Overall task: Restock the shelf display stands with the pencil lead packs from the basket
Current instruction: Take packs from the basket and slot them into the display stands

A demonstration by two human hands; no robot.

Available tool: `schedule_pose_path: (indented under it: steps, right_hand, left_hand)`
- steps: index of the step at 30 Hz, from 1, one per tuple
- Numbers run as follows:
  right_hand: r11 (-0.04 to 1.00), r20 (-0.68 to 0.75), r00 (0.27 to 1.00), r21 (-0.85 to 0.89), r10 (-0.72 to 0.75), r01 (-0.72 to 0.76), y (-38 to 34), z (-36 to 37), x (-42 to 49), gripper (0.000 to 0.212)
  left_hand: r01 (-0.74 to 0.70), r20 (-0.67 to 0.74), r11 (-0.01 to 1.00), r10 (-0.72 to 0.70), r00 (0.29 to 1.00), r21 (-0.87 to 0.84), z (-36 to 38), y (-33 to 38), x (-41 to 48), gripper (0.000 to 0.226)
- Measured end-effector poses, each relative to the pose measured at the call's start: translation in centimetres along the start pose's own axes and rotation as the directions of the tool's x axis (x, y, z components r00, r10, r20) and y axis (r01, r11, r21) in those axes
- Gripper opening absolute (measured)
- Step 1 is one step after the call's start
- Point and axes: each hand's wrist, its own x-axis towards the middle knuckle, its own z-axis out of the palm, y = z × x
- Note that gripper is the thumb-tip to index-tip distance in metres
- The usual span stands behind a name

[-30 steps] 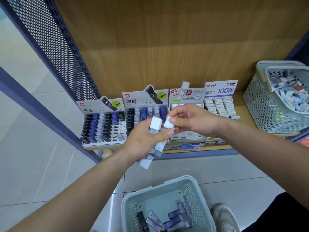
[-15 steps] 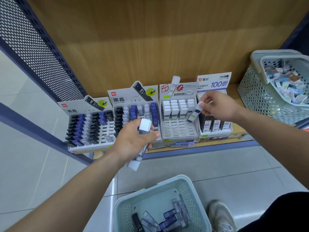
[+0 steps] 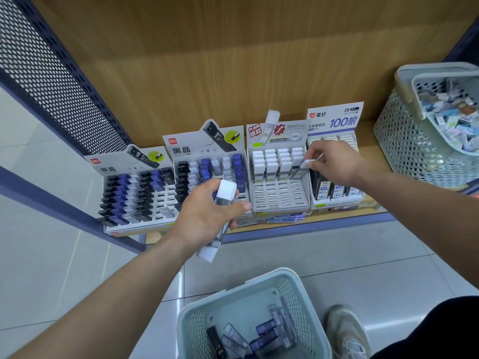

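Observation:
Several display stands line the low shelf. My right hand (image 3: 334, 163) pinches a white-capped lead pack (image 3: 300, 169) at the right column of the white slotted stand (image 3: 278, 196). My left hand (image 3: 210, 212) grips a bundle of white-capped lead packs (image 3: 225, 196) in front of the second stand (image 3: 207, 161). A pale green basket (image 3: 290, 278) on the floor below holds several dark and blue lead packs (image 3: 267, 335).
The leftmost stand (image 3: 134, 195) holds black, blue and white packs. The rightmost stand (image 3: 334, 185) carries a "100" sign. A second basket (image 3: 404, 141) of mixed items sits on the shelf at right. A perforated metal side panel (image 3: 51, 73) stands at left. My shoe (image 3: 347, 330) is beside the floor basket.
My right hand took one pack from the bundle in my left hand and carried it right to the white slotted stand. My left hand stayed low with the bundle.

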Motion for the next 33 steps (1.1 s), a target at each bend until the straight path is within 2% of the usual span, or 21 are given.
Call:
schedule_pose_path:
  steps: [5,13,20,22,28,33]
  right_hand:
    - [1.0,-0.006,1.0,-0.013,-0.02,0.02,0.0,0.2,0.0,0.007]
    - [0.996,0.065,0.995,-0.05,-0.073,0.076,0.0,1.0,0.4,0.015]
    - [0.999,-0.128,0.992,0.028,-0.011,0.015,-0.1,2.6,1.2,0.007]
    - [1.0,-0.142,0.99,0.002,0.004,-0.004,-0.3,2.8,1.4,0.005]
    - [0.983,-0.139,0.986,-0.171,-0.09,0.066,-0.7,3.3,1.0,0.01]
    - [0.982,-0.106,0.993,-0.187,-0.059,0.038,-1.9,2.4,0.2,0.018]
  left_hand:
    - [-0.005,0.007,1.0,0.005,1.0,0.0,-0.1,0.1,-0.1,0.029]
    - [-0.001,-0.008,1.0,0.001,1.0,-0.008,-0.3,0.2,-0.1,0.034]
    - [-0.012,-0.009,1.0,0.012,1.0,-0.008,-0.4,0.2,-0.1,0.034]
    - [-0.015,-0.012,1.0,0.015,1.0,-0.021,-0.5,0.1,0.0,0.034]
    - [-0.02,-0.018,1.0,0.021,1.0,0.017,-0.9,0.2,-0.3,0.034]
    - [-0.055,-0.031,0.998,0.056,0.998,0.007,-1.2,0.5,-0.7,0.033]
